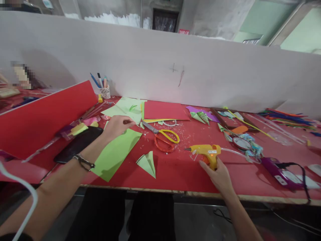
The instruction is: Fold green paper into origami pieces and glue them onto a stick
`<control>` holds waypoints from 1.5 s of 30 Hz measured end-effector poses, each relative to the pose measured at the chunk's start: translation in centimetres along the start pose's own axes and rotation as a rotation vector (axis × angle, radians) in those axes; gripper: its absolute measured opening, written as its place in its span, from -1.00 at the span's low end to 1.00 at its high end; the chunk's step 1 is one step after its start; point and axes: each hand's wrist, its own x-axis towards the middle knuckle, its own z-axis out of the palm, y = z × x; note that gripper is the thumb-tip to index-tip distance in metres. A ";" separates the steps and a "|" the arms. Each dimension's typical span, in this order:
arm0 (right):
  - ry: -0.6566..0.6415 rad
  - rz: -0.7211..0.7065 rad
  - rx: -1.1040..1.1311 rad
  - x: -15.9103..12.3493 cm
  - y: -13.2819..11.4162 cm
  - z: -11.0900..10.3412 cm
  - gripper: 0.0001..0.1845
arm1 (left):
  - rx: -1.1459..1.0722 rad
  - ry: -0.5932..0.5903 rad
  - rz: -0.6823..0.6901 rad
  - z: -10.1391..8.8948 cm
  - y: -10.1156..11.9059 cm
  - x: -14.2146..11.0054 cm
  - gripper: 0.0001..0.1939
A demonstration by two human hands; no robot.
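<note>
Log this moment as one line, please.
left hand: by green sheet, grip unclear | right hand: at handle of yellow glue gun | scissors: on red tabletop, between hands

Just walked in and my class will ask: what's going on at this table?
A person is at a red table strewn with paper scraps. Their right hand has the handle of a yellow glue gun between thumb and fingers, the nozzle pointing left. Their left hand is over the far end of a green sheet; whether it holds anything is unclear. A pointed paper piece lies between the hands, and scissors lie just beyond it.
</note>
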 end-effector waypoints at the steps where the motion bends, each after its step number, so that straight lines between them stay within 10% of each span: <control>1: 0.004 0.000 -0.001 -0.1 0.1 0.1 -0.54 | 0.059 0.022 -0.010 -0.3 -0.9 0.7 -0.70; 10: -0.017 0.032 -0.051 -0.5 0.1 0.6 -0.48 | 0.499 -0.064 -0.130 0.2 -7.1 7.9 -0.70; 24: 0.055 0.024 -0.071 -0.7 0.0 0.6 -0.51 | 0.489 -0.007 -0.077 -0.1 -8.1 8.7 -0.75; 37: 0.065 0.057 -0.072 -0.7 -0.2 0.5 -0.52 | 0.247 -0.193 0.281 1.4 -2.3 -2.7 -0.72; 45: 0.052 0.074 -0.077 -0.7 0.3 0.7 -0.50 | 0.353 0.087 -0.032 0.3 -6.1 6.2 -0.53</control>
